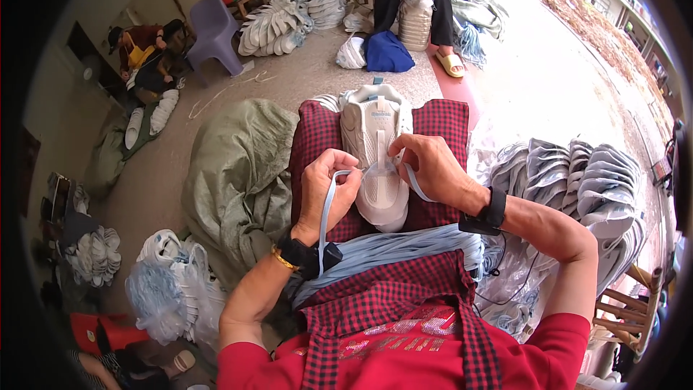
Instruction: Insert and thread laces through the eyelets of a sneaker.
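Observation:
A white shoe upper point(384, 206) rests on a red-and-black checked cloth point(312, 137) over my lap, its toe pointing toward me. My left hand point(325, 189) is closed at the shoe's left side, thumb and fingertips pinching a light blue shoelace point(325, 220) that hangs down past the wrist. At the right lace holes, my right hand point(435, 168) pinches too, with a length of light blue lace looping out below its fingers. Lace crosses the shoe's front between both hands; the exact threading is too small to make out. A thick bundle of light blue laces point(393, 251) lies across my lap nearest me.
Stacked shoe uppers point(610, 180) stand at right; a bagged pile point(177, 285) sits at left. Beside my lap lies a grey-green cloth sack point(242, 173). Beyond are a purple chair point(211, 32), more stacks, a blue bag point(390, 52), and two people handling uppers.

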The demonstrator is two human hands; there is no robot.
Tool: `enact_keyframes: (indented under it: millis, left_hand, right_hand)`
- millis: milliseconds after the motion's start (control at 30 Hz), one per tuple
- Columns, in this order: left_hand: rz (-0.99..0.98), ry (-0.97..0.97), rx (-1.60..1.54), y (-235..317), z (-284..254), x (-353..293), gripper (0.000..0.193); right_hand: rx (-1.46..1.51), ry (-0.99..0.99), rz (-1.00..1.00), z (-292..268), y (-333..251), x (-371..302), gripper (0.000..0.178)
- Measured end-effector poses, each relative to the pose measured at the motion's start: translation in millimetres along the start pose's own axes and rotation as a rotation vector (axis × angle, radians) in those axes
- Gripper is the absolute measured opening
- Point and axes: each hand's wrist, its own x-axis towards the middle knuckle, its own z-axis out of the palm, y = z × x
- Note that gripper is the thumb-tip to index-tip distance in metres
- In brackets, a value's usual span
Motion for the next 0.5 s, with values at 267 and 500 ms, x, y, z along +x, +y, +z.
enact_keyframes:
  millis: [267,500]
  left_hand:
    - [0.127,-0.119,0.216,1.4,6.2,17.9,0.019]
    - [0.707,-0.503,0.673,35.7,-11.5,52.7,0.026]
  right_hand:
    - [-0.111,-0.049,-0.084,-10.5,6.7,10.7,0.022]
    - [-0.613,-0.309,-0.649,-31.5,2.2,46.8,0.020]
